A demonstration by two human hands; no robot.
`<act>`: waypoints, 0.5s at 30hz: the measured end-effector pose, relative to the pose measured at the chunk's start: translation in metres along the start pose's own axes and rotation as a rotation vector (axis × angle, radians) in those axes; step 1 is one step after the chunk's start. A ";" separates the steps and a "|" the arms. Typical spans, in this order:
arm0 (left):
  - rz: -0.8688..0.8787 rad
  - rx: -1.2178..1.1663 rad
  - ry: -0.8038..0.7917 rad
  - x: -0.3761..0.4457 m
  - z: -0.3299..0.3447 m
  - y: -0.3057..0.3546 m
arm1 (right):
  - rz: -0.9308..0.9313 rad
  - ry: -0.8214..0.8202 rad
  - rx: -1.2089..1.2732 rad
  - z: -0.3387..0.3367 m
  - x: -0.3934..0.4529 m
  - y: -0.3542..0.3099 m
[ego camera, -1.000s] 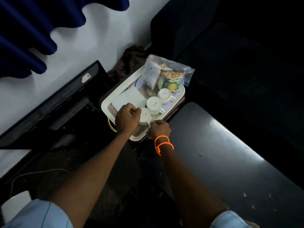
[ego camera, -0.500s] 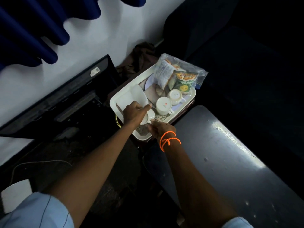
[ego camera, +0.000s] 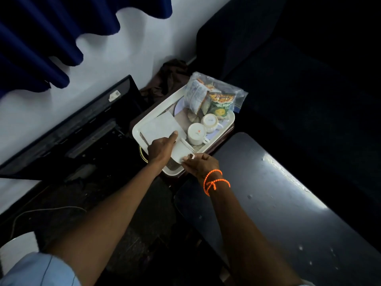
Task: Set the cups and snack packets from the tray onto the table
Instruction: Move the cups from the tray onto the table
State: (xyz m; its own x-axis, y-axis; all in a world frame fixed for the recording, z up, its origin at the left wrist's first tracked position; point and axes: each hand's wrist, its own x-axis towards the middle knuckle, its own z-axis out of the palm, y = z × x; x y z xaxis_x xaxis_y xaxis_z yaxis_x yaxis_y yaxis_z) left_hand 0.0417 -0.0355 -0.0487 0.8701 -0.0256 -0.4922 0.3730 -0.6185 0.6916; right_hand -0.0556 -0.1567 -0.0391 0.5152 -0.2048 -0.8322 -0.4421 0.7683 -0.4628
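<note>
the white rectangular plastic tray sits on a dark stand beside the long dark glossy table, and nothing from it has reached the table yet. the left hand and the right hand, the one above the orange bead bracelet, both hold the nearest small white ceramic cup at the tray's near end. the left hand's fingers curl over the cup's far side with the forefinger stretched out toward the white folded paper napkin; the right hand pinches the cup's near edge between thumb and fingertips. two more inverted white cups stand just beyond, close together, and the clear plastic bag of snack packets leans at the tray's far end.

the likely trouble is the crowding. the held cup is tilted and lies just beside its neighbour, so lifting it sideways could knock that cup's handle and tip it. a light fingertip pinch on smooth glazed ceramic may slip once the left hand lets go. the tray's near corner seems to overhang its stand, so downward pressure there could rock it and topple the leaning bag.
</note>
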 end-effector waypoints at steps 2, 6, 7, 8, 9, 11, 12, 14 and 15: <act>0.009 0.029 0.000 -0.009 0.007 0.007 | -0.067 0.024 -0.080 -0.013 -0.005 0.004; 0.033 -0.018 -0.001 -0.031 0.029 0.025 | -0.277 0.139 -0.433 -0.046 -0.016 0.007; 0.045 -0.027 -0.011 -0.037 0.036 0.030 | -0.308 0.146 -0.456 -0.056 -0.019 0.007; 0.066 -0.025 -0.029 -0.044 0.044 0.034 | -0.330 0.161 -0.472 -0.066 -0.023 0.006; 0.088 -0.019 -0.054 -0.050 0.052 0.039 | -0.347 0.175 -0.478 -0.077 -0.027 0.005; 0.118 -0.012 -0.118 -0.064 0.071 0.047 | -0.356 0.193 -0.451 -0.100 -0.034 0.003; 0.128 -0.007 -0.151 -0.071 0.082 0.051 | -0.353 0.200 -0.419 -0.113 -0.038 0.003; 0.146 0.012 -0.225 -0.087 0.104 0.055 | -0.333 0.227 -0.323 -0.143 -0.047 0.005; 0.159 0.014 -0.271 -0.096 0.116 0.056 | -0.322 0.237 -0.263 -0.159 -0.052 0.007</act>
State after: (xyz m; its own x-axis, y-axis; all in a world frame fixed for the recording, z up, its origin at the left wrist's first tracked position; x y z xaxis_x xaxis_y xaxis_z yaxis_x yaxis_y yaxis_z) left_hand -0.0582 -0.1592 -0.0238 0.7992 -0.3300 -0.5024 0.2329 -0.6006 0.7649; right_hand -0.2026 -0.2368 -0.0476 0.4883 -0.5637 -0.6662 -0.4741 0.4696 -0.7448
